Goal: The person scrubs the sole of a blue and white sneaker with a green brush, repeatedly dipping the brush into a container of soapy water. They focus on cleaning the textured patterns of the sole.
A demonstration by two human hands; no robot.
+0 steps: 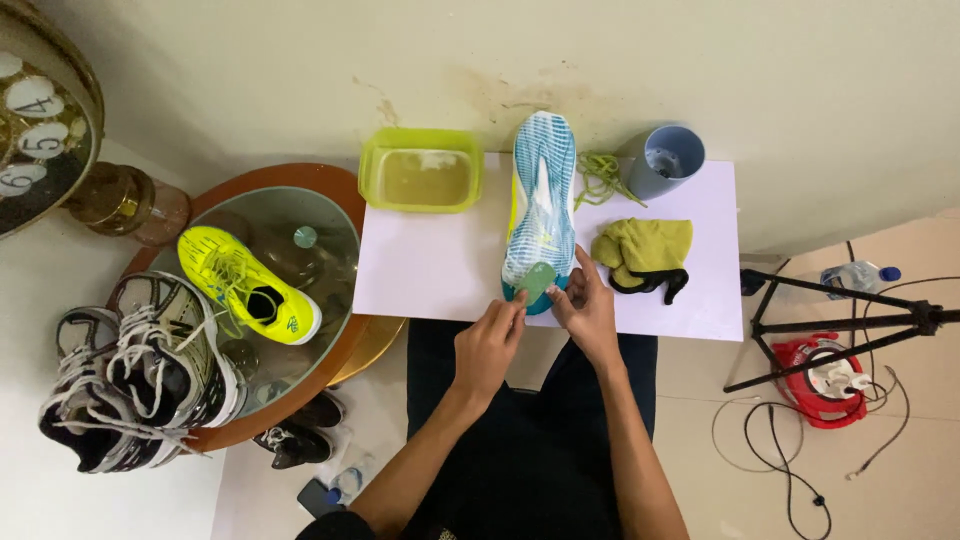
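Note:
A white and teal sneaker (541, 195) lies sole-up on a white board (430, 265), toe pointing away from me. My left hand (490, 345) and my right hand (588, 310) meet at its heel. Together they pinch a small pale green piece (536, 281) against the heel; I cannot tell what it is. A yellow-green cloth with a black part (645, 252) lies just right of the shoe. Green laces (600, 175) lie behind it.
A green tub of murky water (421, 168) stands at the board's back left, a grey cup (665, 158) at the back right. A round glass table (320, 215) to the left carries a yellow sneaker (250, 285) and white-black shoes (140, 375). A tripod (850, 320) and cables (790, 440) are on the right.

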